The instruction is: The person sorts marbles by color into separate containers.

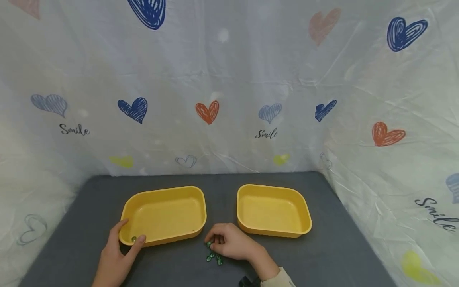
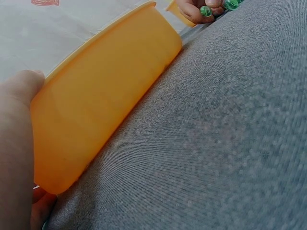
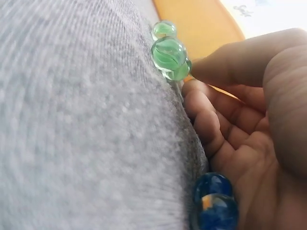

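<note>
On the bench [image 1: 172,269], head view: left hand [image 1: 116,259] clamped on the near-left corner of the left tray [image 1: 165,213], one marble [image 1: 134,239] inside by the thumb. Right hand [image 1: 233,241] curled over the loose green marbles [image 1: 212,255], on the near side of the gap between that tray and the right tray [image 1: 272,209]; can't tell if the pinch is closed on one. My take on the pickup: thumb and fingertip on opposite sides of a single marble, at its widest, light squeeze; it'll probably skid if pushed one-sided. Tuck spare fingers so the cluster doesn't scatter. Writing: script "Smile" [image 1: 74,129] three times on the backdrop cloth [image 1: 236,59], left, centre, right; no brand readable. Left wrist: one digit at the rim, others low at the tray's end, fits a firm hold; right hand at top edge, green marble at its fingertips. No lettering legible. Right wrist: a digit's tip against or just beside one green marble, two more adjoining; blue marbles [image 3: 216,211] near the palm, so mind the heel of the hand. Print at top right too blurred to read.
</note>
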### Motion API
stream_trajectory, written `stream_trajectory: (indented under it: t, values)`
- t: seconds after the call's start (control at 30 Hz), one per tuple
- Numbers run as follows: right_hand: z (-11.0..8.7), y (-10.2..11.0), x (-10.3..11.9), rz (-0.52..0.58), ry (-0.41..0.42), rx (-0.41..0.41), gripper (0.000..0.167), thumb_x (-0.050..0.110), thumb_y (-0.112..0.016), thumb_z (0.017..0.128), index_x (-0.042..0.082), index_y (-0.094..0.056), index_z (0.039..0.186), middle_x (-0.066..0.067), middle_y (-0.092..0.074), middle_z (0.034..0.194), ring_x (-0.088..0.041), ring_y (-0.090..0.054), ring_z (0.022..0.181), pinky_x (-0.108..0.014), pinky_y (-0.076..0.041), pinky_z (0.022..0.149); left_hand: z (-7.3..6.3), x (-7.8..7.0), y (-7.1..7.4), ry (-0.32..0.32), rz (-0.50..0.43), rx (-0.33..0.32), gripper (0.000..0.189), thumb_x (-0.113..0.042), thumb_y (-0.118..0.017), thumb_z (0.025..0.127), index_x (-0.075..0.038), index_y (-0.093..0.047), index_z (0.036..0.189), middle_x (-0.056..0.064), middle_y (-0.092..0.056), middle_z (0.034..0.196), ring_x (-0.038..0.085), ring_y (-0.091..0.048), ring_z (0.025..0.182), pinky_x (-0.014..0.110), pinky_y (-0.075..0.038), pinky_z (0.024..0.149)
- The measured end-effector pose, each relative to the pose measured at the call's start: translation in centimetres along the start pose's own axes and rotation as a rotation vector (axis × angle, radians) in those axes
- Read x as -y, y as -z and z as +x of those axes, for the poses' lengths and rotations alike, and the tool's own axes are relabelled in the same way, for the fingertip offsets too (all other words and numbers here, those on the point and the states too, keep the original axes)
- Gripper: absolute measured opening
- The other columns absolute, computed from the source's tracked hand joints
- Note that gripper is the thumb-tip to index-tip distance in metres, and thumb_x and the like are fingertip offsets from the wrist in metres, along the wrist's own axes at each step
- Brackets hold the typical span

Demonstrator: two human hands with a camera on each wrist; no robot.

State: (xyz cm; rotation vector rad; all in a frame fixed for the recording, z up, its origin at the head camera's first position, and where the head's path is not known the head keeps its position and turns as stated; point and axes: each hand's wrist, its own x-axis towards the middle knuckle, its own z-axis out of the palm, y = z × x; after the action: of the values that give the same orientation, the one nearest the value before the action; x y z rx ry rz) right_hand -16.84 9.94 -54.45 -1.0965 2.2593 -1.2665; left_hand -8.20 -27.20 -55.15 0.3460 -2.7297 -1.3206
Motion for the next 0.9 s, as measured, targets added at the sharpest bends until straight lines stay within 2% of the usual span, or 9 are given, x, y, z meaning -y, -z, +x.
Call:
stream_trajectory:
  t: [0.3,0.5,0.9]
  values:
    - [-0.1,-0.2,0.3,0.091,-0.051,-0.07,0.014,0.01,-0.075,0.103,0.015,-0.081,0.114,0.009,-0.073,0.092,-0.004,-0.067,0.076,-0.023,-0.059,0.071,0.2,-0.1,0.3,0.048,-0.005,0.044,0.111,-0.069,-0.063,0.104,-0.003,-0.008,0.174,0.042,-0.021,0.17,0.063,-0.03,0.151,0.08,-0.03,0.117]
    - [-0.2,-0.1,0.7,0.108,-0.033,-0.134,0.012,0.01,-0.076,0.102,0.014,-0.082,0.112,0.006,-0.075,0.092,-0.007,-0.068,0.077,-0.025,-0.059,0.071,0.4,-0.2,0.2,0.067,-0.006,0.054,0.113,-0.071,-0.063,0.103,-0.004,-0.007,0.174,0.041,-0.019,0.171,0.062,-0.029,0.152,0.079,-0.028,0.119]
    - [-0.1,0.2,1.9,0.142,0.037,-0.169,0.013,0.011,-0.075,0.103,0.005,-0.08,0.114,0.0,-0.073,0.093,-0.006,-0.064,0.076,-0.024,-0.057,0.067,0.4,0.2,0.4,0.056,-0.006,0.061,0.111,-0.071,-0.062,0.103,-0.002,-0.009,0.173,0.041,-0.02,0.171,0.064,-0.028,0.152,0.08,-0.029,0.118]
